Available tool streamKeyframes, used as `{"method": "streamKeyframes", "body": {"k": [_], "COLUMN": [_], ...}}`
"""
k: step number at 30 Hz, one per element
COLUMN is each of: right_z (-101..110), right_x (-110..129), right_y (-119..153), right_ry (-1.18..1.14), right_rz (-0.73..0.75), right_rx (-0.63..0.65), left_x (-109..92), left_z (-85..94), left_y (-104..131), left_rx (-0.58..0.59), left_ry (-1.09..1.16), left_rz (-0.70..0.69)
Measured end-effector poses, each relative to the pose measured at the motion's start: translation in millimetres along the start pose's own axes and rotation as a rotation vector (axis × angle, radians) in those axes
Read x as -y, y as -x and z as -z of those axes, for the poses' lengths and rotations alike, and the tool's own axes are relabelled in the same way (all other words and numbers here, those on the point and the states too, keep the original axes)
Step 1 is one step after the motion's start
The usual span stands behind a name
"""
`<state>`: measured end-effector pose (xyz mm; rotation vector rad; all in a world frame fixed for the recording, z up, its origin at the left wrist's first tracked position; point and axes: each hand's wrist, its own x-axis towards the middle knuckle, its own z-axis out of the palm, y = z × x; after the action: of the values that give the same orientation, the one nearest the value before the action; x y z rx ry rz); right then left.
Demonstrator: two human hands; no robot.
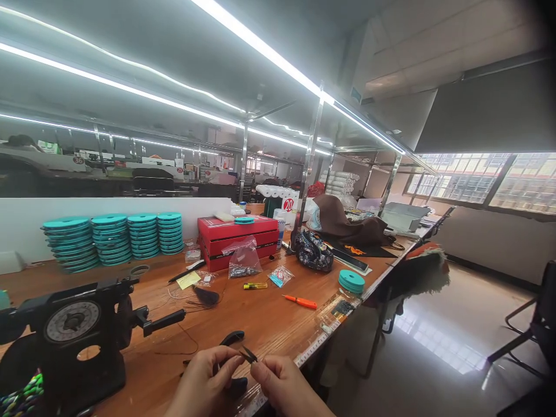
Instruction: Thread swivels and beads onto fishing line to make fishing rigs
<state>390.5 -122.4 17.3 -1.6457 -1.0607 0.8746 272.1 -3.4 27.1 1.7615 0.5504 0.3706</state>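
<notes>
My left hand (pixel 211 370) is closed in a pinch near the front edge of the wooden table. Close beside it, my right hand (pixel 282 379) is closed too, thumb against fingers. A small dark pointed piece (pixel 248 354) shows between the fingertips of both hands; its kind is unclear. A tool with curved black handles (pixel 233 338), like pliers, lies around and partly under my left hand, which hides its middle. Further left stands a black machine (pixel 73 321) with a round dial and a crank handle.
Stacks of turquoise spools (pixel 110 238) and a red box (pixel 237 240) line the table's back. An orange screwdriver (pixel 299 302), a yellow-handled tool (pixel 255 285), small plastic bags (pixel 281 275) and a turquoise stack (pixel 351 281) lie nearer. Metal posts (pixel 309 168) carry overhead lights.
</notes>
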Motion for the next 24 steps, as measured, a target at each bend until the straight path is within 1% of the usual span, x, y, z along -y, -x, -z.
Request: {"method": "streamKeyframes", "body": {"k": [5, 10, 13, 19, 24], "right_z": [-5, -10, -13, -16, -20], "right_x": [3, 0, -1, -3, 2], "right_y": [-1, -1, -1, -5, -2], "right_ry": [-0.039, -0.09, -0.083, -0.115, -0.104], "right_rz": [0.033, 0.043, 0.037, 0.04, 0.048], "right_rx": [0.058, 0.063, 0.075, 0.061, 0.056], "left_x": [4, 10, 13, 5, 3], "left_z": [-0.2, 1.7, 2.0, 4.2, 5.5], "left_y": [0, -1, 0, 5, 7], "left_rx": [0.008, -0.038, -0.061, -0.067, -0.064], "left_ry": [-0.009, -0.001, -0.011, -0.042, -0.066], "left_rz": [-0.025, -0.037, -0.04, -0.085, -0.109]}}
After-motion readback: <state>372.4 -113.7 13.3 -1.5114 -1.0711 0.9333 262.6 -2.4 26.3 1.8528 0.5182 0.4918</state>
